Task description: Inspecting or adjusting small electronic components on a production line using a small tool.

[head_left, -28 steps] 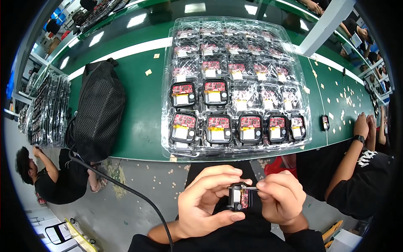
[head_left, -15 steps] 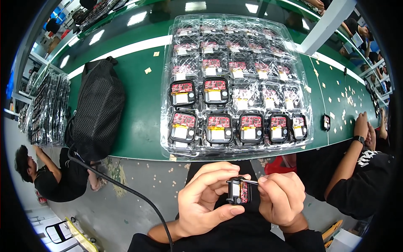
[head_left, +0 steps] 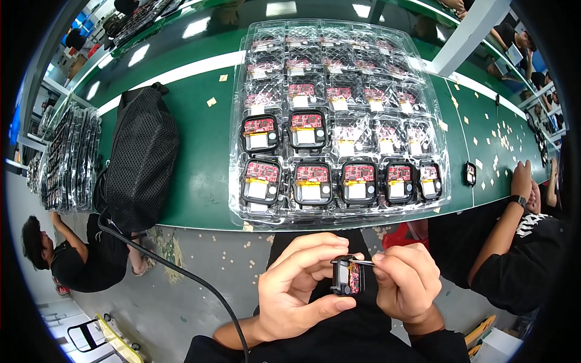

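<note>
Between the thumb and fingers of my left hand (head_left: 298, 281) is a small black device housing (head_left: 348, 278) with a red circuit board inside, tilted on edge in front of the table. My right hand (head_left: 407, 281) pinches a thin metal tool (head_left: 363, 262), perhaps tweezers; its tip meets the upper edge of the housing. Beyond my hands a clear plastic tray (head_left: 239, 215) lies on the green table. Several similar housings (head_left: 311, 183) rest in its near rows, each showing a red board, a yellow strip and a silvery block. More boards show through plastic in the far rows.
A black mesh bag (head_left: 142, 154) lies left of the tray, with a black cable (head_left: 200, 281) running down toward me. Stacked clear trays (head_left: 69, 160) stand farther left. One loose housing (head_left: 470, 173) and scattered paper bits lie at right. People sit on both sides.
The housing and both hands have shifted very slightly to the right. The tool tip stays at the housing's upper edge.
</note>
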A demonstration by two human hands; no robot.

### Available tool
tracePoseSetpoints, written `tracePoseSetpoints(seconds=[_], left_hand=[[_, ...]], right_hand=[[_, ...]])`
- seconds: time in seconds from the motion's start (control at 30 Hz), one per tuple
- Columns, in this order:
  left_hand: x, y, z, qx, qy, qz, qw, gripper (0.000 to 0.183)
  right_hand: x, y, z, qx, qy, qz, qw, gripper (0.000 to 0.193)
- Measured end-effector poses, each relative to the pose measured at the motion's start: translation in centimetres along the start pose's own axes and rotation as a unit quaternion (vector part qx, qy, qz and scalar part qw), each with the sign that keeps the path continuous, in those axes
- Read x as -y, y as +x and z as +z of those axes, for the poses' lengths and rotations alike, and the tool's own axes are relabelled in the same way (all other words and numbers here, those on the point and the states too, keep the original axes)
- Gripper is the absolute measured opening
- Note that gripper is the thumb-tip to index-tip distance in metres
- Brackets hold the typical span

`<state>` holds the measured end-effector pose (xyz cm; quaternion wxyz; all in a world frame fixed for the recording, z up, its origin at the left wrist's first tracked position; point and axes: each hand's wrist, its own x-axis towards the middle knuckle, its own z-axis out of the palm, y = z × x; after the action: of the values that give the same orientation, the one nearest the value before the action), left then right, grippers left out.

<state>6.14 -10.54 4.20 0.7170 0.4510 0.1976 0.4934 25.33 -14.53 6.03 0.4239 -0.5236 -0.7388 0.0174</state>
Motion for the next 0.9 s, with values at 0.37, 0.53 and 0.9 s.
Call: tracePoseSetpoints(seconds=[0.37,0.53,0.9], left_hand=[[-0.21,0.13,0.15,-0.014,0.019,0.006,1.0,0.058],[-0.05,0.32,0.12,-0.008,0.022,0.012,1.0,0.057],[-0.02,-0.12,0.75,-0.032,0.005,-0.005,0.999,0.057]], right_hand=[[0.19,-0.05,0.08,-0.018,0.005,0.005,1.0,0.024],[-0.04,-0.02,0.04,-0.003,0.02,0.019,1.0,0.023],[0.44,-0.43,0.83,-0.027,-0.012,0.011,1.0,0.026]])
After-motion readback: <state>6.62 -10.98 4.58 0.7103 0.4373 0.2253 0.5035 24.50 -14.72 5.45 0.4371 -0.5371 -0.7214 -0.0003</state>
